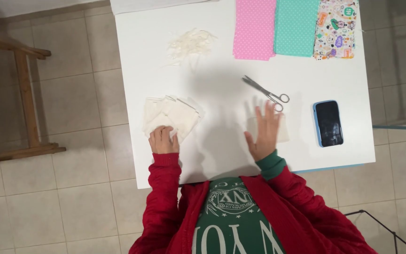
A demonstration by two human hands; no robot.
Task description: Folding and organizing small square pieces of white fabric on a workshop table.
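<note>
Head view: the left hand (164, 139) rests with fingers curled on the near edge of a stack of cream fabric squares (171, 117), at about 8 o'clock on the white tabletop (222, 75). The right hand (264, 131) lies flat and fully spread, gripping nothing, pressing on a single cream fabric piece (283, 128) near 5 o'clock. Steel scissors (265, 91) lie just beyond its fingertips, at 12 o'clock from it. A blue-cased phone (328, 123) sits at its 3 o'clock. Pink (254, 29), teal (296, 27) and patterned (336, 29) fabrics lie at the far edge, with a heap of white strips (190, 44) at 11 o'clock.
</note>
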